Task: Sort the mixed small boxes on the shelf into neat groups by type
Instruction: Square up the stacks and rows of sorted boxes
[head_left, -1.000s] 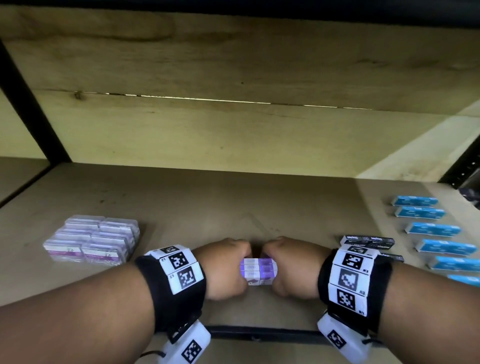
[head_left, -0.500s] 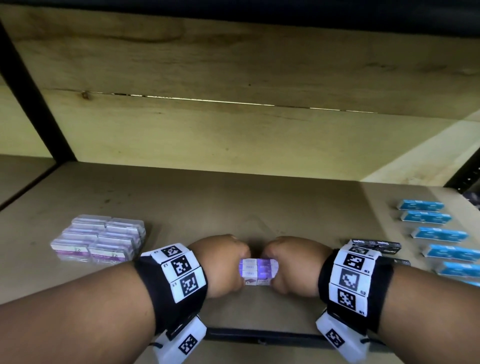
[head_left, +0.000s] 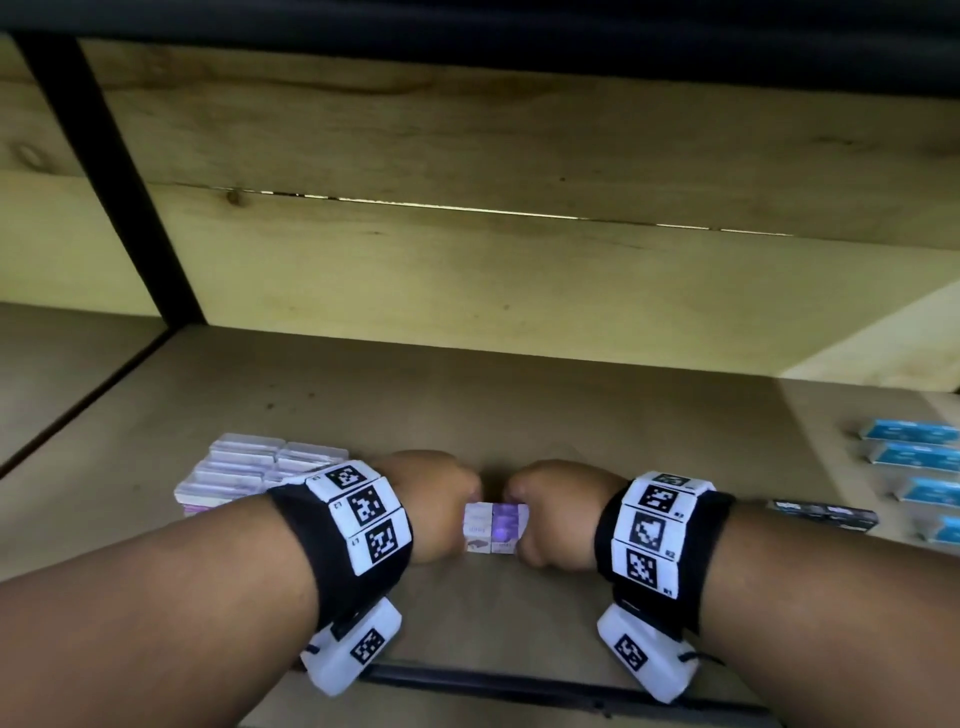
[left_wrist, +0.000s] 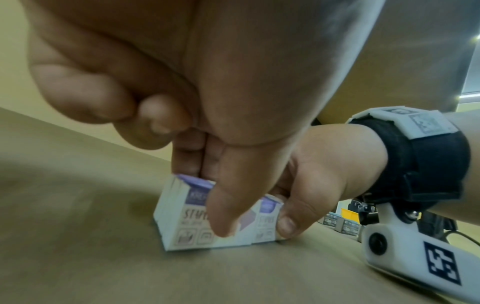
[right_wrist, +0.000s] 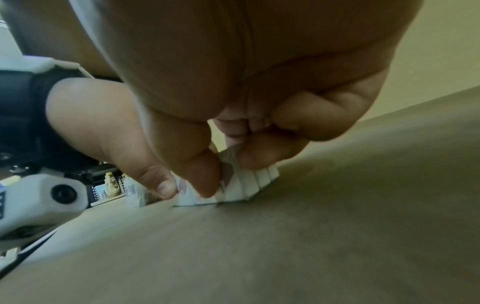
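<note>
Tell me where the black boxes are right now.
In the head view the black boxes lie on the shelf at right, just beyond the right wrist, left of the blue boxes.

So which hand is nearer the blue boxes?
Right. The right hand sits between the blue boxes and the left hand, which is farther off.

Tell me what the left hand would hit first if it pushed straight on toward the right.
The purple-and-white staple boxes it already pinches; right behind them, the right hand gripping the far side. Nothing else lies between.
</note>
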